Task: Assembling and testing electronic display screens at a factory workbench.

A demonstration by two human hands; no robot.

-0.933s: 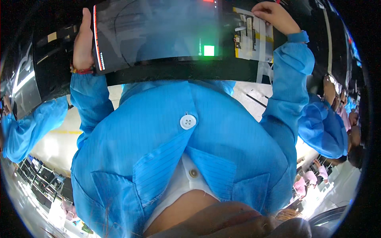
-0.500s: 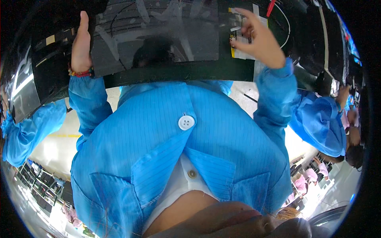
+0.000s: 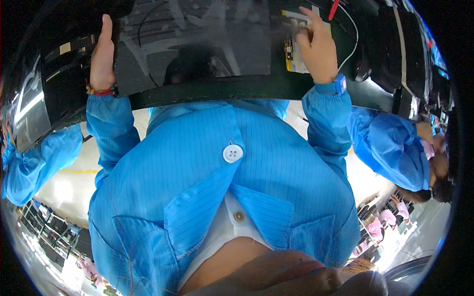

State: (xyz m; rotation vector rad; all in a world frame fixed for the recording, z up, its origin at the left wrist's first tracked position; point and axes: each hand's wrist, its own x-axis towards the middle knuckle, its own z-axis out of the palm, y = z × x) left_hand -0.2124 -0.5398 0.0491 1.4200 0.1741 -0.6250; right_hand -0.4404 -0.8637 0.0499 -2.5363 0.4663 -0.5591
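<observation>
A large dark glossy panel lies in front of me, its surface streaked with reflections. Along its left edge my left hand rests on its side, fingers straight and together, with nothing in it. My right hand hovers over a flat whitish pack with yellow edges, right of the panel. Its index finger is stretched out, the thumb apart from it and the other fingers partly curled. Motion blurs the fingertips, and I cannot tell whether they touch the pack, which the hand partly covers.
A red-ended tool and a thin white cable lie right of the pack. A dark rounded object sits farther right. Dark parts with a small tan square lie at the left. Blue-sleeved co-workers are on both sides.
My right hand has moved left and turned more upright over the pack, its thumb and fingers drawing closer. My left hand stays almost in place.
</observation>
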